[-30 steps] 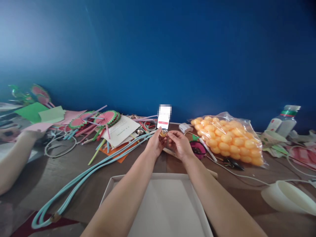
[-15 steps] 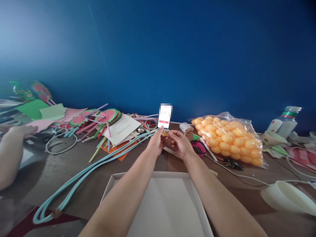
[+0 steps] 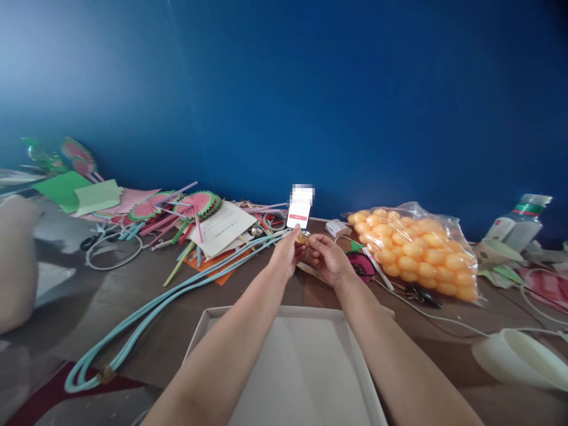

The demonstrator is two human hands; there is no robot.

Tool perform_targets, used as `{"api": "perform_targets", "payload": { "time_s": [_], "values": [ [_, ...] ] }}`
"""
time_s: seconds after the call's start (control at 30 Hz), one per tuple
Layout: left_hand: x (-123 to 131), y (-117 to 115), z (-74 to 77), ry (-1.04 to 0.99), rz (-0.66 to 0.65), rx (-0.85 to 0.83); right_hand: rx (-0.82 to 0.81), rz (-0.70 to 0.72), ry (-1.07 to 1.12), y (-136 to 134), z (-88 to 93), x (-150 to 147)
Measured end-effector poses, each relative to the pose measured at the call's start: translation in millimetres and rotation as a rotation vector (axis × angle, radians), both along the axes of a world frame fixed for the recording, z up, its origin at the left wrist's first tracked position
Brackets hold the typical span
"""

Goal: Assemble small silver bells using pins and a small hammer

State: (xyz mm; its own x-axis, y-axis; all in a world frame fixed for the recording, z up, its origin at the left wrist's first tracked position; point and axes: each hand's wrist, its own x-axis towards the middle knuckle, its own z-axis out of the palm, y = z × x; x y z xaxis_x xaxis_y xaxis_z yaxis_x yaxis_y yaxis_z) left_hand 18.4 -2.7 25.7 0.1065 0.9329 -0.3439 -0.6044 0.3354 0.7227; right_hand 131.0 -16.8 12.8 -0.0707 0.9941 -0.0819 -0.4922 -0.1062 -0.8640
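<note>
In the head view both arms reach over a white tray (image 3: 306, 355) to the middle of the table. My left hand (image 3: 286, 254) is closed, its thumb pressed on a small shiny gold-and-silver piece (image 3: 303, 236). My right hand (image 3: 328, 258) pinches at the right side of the same piece, fingertips nearly meeting the left ones. The piece is too small to name, and fingers hide part of it. Just behind stands a phone (image 3: 298, 216) with a lit white screen and a red button. Light blue cords (image 3: 222, 265) run up to beside my left hand.
A clear bag of orange balls (image 3: 412, 251) lies right, near a bottle (image 3: 517, 222) and a white bowl (image 3: 519, 358). A pink-rimmed dish (image 3: 361, 266) sits by my right hand. Left are watermelon paper fans (image 3: 197, 207), papers (image 3: 226, 228) and another person's arm (image 3: 18, 266).
The other person's arm at the far left has drawn back, and its hand no longer reaches over the papers. My hands keep their hold, with the view shifted slightly.
</note>
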Motion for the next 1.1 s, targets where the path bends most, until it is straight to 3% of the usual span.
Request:
{"api": "perform_targets", "payload": {
  "time_s": [0.4,1.1],
  "values": [
    [0.3,0.7,-0.9,-0.001,0.004,0.003,0.024,-0.073,-0.065,0.0,0.4,-3.3],
    [0.3,0.9,-0.9,-0.07,-0.002,0.041,0.029,-0.041,-0.051,-2.1,2.7,-3.7]
  ]
}}
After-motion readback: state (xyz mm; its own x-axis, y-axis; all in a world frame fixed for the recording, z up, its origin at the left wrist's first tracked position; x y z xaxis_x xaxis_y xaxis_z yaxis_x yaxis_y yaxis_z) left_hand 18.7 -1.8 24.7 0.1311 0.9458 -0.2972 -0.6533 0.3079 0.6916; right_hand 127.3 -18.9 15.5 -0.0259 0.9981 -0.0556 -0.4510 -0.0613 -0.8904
